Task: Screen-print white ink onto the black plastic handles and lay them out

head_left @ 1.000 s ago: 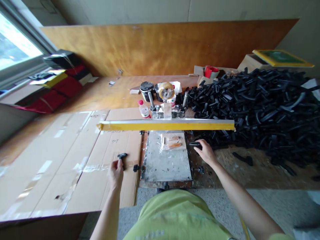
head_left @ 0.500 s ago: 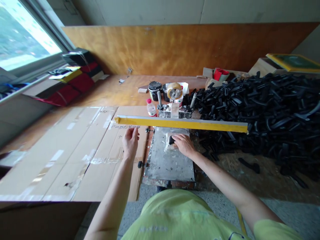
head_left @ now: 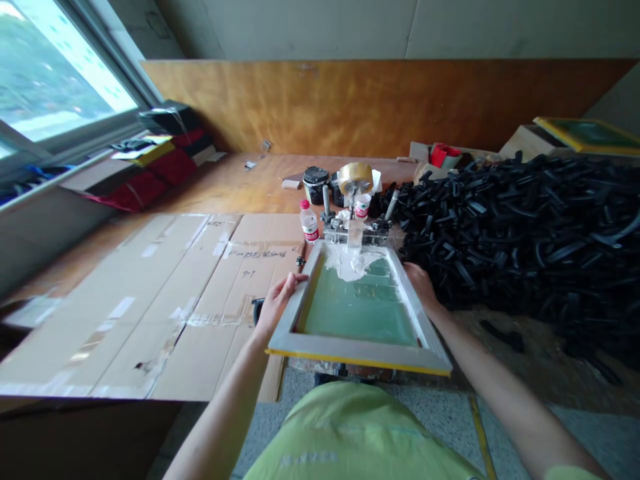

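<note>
A screen printing frame with a pale border and yellow-taped front edge lies low over the plate in front of me. White ink is spread at the far end of its green mesh. My left hand is closed on the frame's left side, thumb along the rim. At the right side my right hand grips the border, its fingers partly hidden. A black plastic piece rests on the cardboard beside my left wrist, partly covered. The plate and what lies on it are hidden beneath the frame.
A large heap of black plastic pieces covers the right side. Flattened cardboard lies at left. Behind the frame stand a hinge clamp, a red-capped bottle, an ink tub and a tape roll.
The raised frame has swung down toward me, with both hands now on its sides. The left hand released one black piece onto the cardboard; the right hand left another on the plate.
</note>
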